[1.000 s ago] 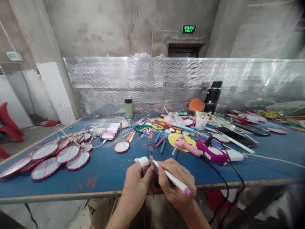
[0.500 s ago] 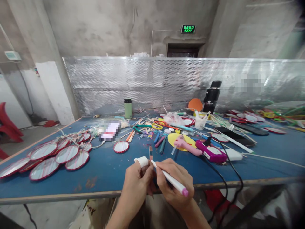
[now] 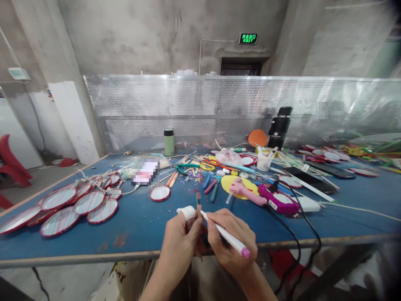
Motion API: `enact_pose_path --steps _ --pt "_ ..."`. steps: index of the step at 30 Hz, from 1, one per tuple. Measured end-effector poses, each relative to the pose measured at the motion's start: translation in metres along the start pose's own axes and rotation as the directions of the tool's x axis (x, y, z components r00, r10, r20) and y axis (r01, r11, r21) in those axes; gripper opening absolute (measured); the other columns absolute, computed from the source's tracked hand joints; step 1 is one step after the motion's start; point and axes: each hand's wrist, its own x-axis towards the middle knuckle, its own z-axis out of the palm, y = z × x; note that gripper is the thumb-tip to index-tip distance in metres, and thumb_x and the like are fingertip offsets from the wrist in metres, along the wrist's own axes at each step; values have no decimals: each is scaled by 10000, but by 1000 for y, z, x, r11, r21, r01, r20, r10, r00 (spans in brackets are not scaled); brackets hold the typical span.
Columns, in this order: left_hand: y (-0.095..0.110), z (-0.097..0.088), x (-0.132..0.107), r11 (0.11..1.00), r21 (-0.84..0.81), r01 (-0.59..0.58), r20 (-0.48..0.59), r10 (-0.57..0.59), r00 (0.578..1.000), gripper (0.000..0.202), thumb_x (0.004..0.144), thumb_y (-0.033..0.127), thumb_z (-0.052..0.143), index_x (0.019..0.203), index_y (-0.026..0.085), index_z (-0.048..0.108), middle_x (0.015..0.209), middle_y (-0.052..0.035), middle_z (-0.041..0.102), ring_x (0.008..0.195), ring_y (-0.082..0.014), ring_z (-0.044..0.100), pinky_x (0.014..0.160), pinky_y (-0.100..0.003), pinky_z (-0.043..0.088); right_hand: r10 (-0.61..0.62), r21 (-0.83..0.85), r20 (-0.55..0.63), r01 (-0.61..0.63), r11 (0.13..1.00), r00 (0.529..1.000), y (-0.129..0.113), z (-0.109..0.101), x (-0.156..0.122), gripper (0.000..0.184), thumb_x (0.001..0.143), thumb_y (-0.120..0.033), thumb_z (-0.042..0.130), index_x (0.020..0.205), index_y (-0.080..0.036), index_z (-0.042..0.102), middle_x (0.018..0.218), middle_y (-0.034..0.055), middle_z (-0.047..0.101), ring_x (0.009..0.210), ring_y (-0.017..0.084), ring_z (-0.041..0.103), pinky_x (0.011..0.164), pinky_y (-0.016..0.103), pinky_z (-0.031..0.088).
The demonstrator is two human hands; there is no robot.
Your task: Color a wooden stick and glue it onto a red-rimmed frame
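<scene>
My left hand point(image 3: 181, 238) pinches a thin wooden stick point(image 3: 198, 202) upright at the near edge of the blue table point(image 3: 138, 225); its index fingertip wears a white wrap point(image 3: 187, 212). My right hand point(image 3: 230, 242) grips a white marker with a pink end point(image 3: 227, 236), its tip touching the stick close to my left fingers. Both hands are closed and held together over the table's front edge.
Several round red-rimmed discs point(image 3: 62, 205) lie at the left. A pink glue gun point(image 3: 246, 191) on a yellow disc, a magenta device point(image 3: 277, 200) with a black cable, coloured markers point(image 3: 209, 186), a green flask point(image 3: 169, 142) and a black bottle point(image 3: 278, 127) crowd the middle and right. A perforated metal screen point(image 3: 219, 108) stands behind.
The hands stay together with the marker tip on the stick; only the view shifts slightly.
</scene>
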Motion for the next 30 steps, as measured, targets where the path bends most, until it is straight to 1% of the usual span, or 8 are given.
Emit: enact_pose_path --steps 3,9,15,20,30 --pt "0 -1 0 1000 7 -2 3 2 1000 367 829 523 600 690 187 551 446 39 537 348 -108 499 354 -192 383 -2 4 -5 2 1000 1000 -1 0 1 199 852 -5 590 946 -165 664 714 39 693 605 147 659 553 258 519" --pt "0 -1 -1 1000 -27 -6 -8 6 1000 384 809 550 641 705 189 566 451 44 536 358 -111 502 360 -194 386 -5 27 30 4 1000 1000 -2 -1 3 187 877 -32 583 958 -176 671 735 35 710 628 140 669 576 252 535" --pt "-1 -2 0 1000 4 -10 7 10 1000 386 831 547 615 692 191 561 448 36 547 347 -116 508 356 -195 380 14 -12 -8 -15 1000 1000 -1 -1 1 199 854 -16 584 939 -172 675 705 30 695 595 143 663 556 252 526" --pt "-3 -1 1 1000 -4 -25 -15 25 1000 364 829 527 615 710 187 557 468 45 537 362 -115 516 362 -196 398 -14 17 15 14 1000 1000 0 0 1 192 860 -15 593 948 -171 661 736 34 705 620 142 664 577 250 531" --pt "-1 -1 1 1000 4 -14 11 14 1000 363 833 526 601 710 186 560 463 37 554 348 -113 520 354 -189 397 -17 3 4 17 1000 1000 1 -1 0 197 847 11 597 946 -146 664 722 49 693 621 145 656 575 257 526"
